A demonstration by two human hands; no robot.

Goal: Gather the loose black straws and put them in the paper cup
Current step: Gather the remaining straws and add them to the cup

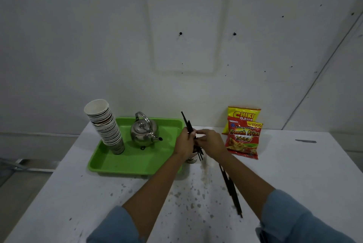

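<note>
My left hand [183,142] and my right hand [211,142] meet in the middle of the white table, both gripping a bundle of black straws [186,122] that sticks up and leans left above my fingers. The bundle's lower ends poke out below my hands, over a paper cup [192,158] that stands just right of the green tray and is mostly hidden by my left wrist. Whether the straws reach into the cup I cannot tell. More loose black straws [230,189] lie on the table beside my right forearm.
A green tray [125,164] at the left holds a tall stack of paper cups [107,127] and a steel kettle [144,132]. Two snack bags [243,136] lean against the wall at the right. The table top [294,164] is speckled with stains near me.
</note>
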